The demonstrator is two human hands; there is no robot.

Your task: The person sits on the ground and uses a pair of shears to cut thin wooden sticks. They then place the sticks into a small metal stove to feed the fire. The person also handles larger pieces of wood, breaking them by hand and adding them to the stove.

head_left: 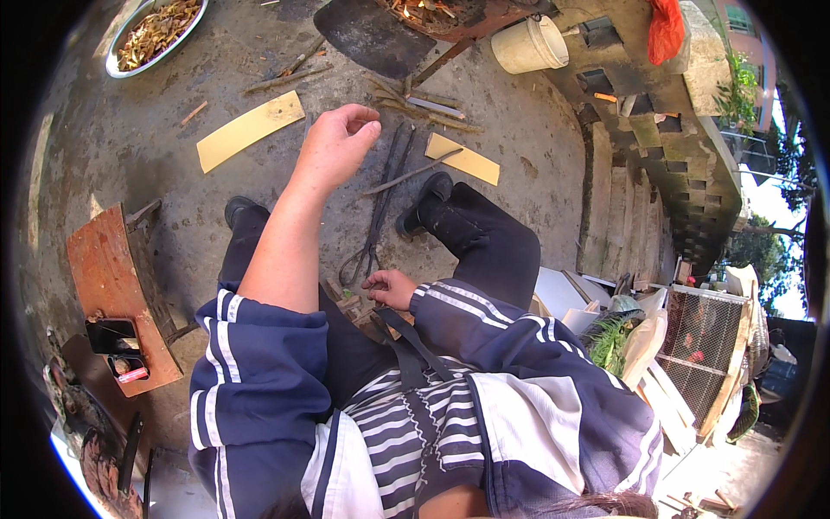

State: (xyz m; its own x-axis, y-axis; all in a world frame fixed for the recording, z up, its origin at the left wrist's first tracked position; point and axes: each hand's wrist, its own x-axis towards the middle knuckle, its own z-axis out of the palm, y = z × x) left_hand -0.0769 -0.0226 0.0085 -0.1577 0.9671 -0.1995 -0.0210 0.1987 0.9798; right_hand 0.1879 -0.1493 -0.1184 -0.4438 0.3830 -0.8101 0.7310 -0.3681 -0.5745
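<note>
My left hand (339,143) reaches out over the floor, its fingers loosely bent and thumb apart, with nothing visible in it. Low by my lap, my right hand (393,289) is curled closed. Whatever its fingers hold is too small to make out. A dark strap (406,333) runs from my clothing up to just under that hand. Long dark metal tongs (379,212) lie between my feet, their looped handles close to my right fingers. Across them rests a thin bent stick (411,173). Yellowish flat boards lie on both sides, one left (249,131) and one right (464,159).
Ahead, a fire (424,12) burns in a rusty pan, with sticks (424,111) on the ground before it. A whitish bucket (529,45) stands right of it. A basin of dry scraps (112,65) is far left, a wooden stool (108,268) nearer. Concrete steps (618,208) rise right.
</note>
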